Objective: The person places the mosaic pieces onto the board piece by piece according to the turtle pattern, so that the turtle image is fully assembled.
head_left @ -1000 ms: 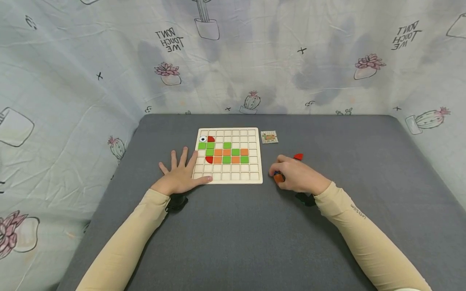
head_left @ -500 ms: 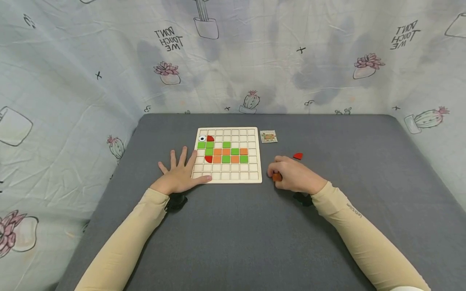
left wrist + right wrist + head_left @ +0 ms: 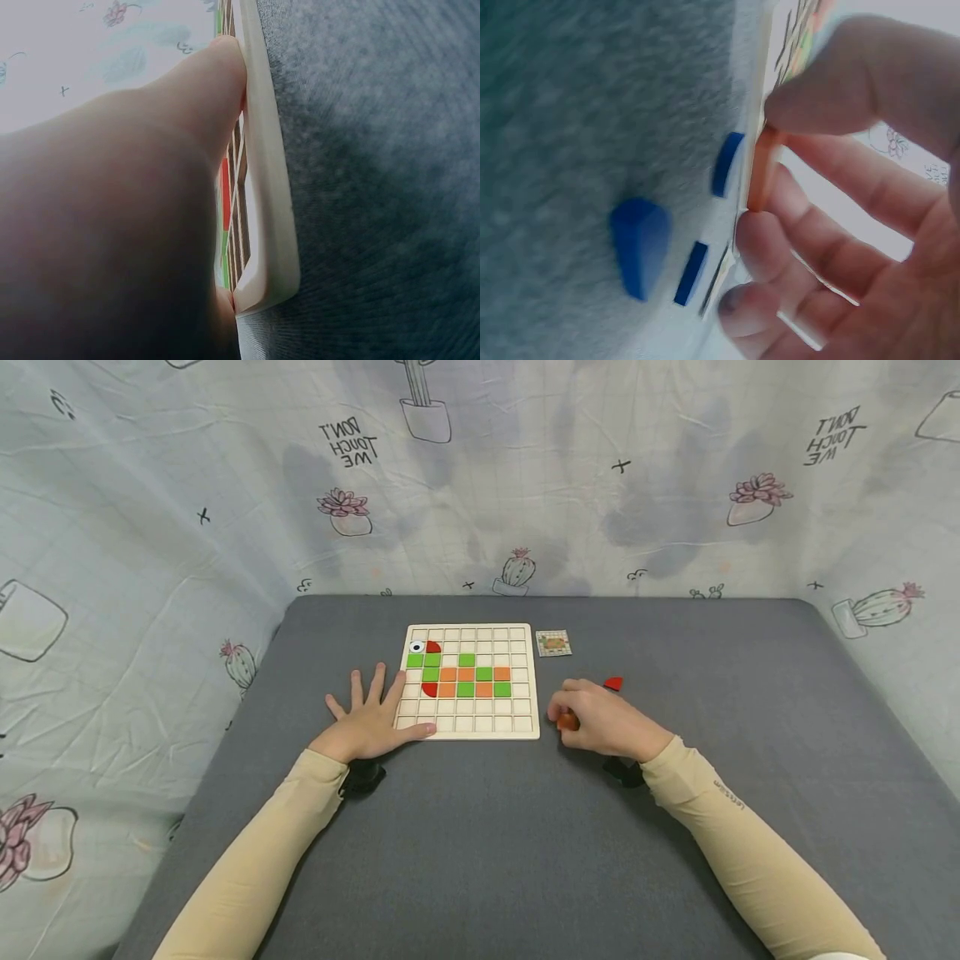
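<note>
A pale wooden grid board (image 3: 470,725) lies on the grey table, bearing green, orange and red tiles and a white eye tile (image 3: 417,647). Spread flat at its left edge, my left hand (image 3: 367,718) rests its thumb on the near rim, also seen in the left wrist view. To the right of the board, my right hand (image 3: 603,718) pinches an orange tile (image 3: 761,169) between thumb and fingertips. The right wrist view shows blue pieces (image 3: 641,247) on the table near that hand. In the head view the hand hides them.
A red quarter-round tile (image 3: 613,683) lies just beyond the right hand. A small picture card (image 3: 553,643) sits off the board's right edge. Behind the table (image 3: 480,843) hangs a printed cloth (image 3: 570,485), which also covers the sides.
My right hand has shifted slightly left toward the board with the orange tile. A dark blue bit seen by its fingers a second ago is now hidden. The left hand stays put.
</note>
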A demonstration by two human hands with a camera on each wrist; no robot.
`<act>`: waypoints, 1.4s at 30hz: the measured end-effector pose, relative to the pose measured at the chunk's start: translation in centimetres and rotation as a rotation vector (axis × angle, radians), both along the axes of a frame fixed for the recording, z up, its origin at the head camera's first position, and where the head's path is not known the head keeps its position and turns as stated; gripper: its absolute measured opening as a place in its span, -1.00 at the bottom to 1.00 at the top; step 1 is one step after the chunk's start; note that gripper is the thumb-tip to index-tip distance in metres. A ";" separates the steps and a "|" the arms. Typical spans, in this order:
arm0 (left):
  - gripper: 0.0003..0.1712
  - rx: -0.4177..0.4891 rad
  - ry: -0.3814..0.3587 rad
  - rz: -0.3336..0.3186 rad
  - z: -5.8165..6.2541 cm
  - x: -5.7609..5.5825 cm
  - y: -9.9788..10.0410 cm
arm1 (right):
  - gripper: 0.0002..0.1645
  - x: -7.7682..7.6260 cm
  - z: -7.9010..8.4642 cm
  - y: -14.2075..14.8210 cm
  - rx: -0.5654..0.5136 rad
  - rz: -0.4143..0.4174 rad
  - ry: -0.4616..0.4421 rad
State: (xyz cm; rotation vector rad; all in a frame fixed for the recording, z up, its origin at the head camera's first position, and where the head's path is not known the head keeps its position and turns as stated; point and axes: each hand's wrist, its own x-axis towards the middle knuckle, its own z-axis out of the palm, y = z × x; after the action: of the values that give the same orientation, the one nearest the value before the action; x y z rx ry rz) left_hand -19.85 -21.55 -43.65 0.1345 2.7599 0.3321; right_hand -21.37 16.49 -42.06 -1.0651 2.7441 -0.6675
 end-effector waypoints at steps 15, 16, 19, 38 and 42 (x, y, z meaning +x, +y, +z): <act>0.40 0.007 0.007 -0.005 -0.1 -0.1 0.3 | -0.87 -3.7 1.0 -4.0 -0.145 -0.018 0.055; 0.39 0.006 0.008 -0.006 -0.1 -0.1 0.4 | -0.87 -4.1 1.1 -4.4 -0.143 -0.020 0.059; 0.39 0.001 0.010 -0.009 -0.1 -0.2 0.5 | -0.86 -5.2 1.2 -5.5 -0.129 -0.031 0.050; 0.42 0.008 0.024 0.011 -0.4 0.1 0.0 | -0.88 -10.6 0.6 -10.7 -0.062 -0.052 -0.132; 0.41 0.013 0.021 0.003 -0.4 0.1 0.0 | -0.90 -10.9 0.7 -11.1 -0.055 -0.054 -0.162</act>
State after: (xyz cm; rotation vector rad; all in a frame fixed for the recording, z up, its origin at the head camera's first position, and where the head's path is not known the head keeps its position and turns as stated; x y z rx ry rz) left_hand -19.74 -21.58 -44.10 0.1376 2.7798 0.3508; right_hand -32.24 5.36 -41.40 -0.9059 2.6376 -0.8040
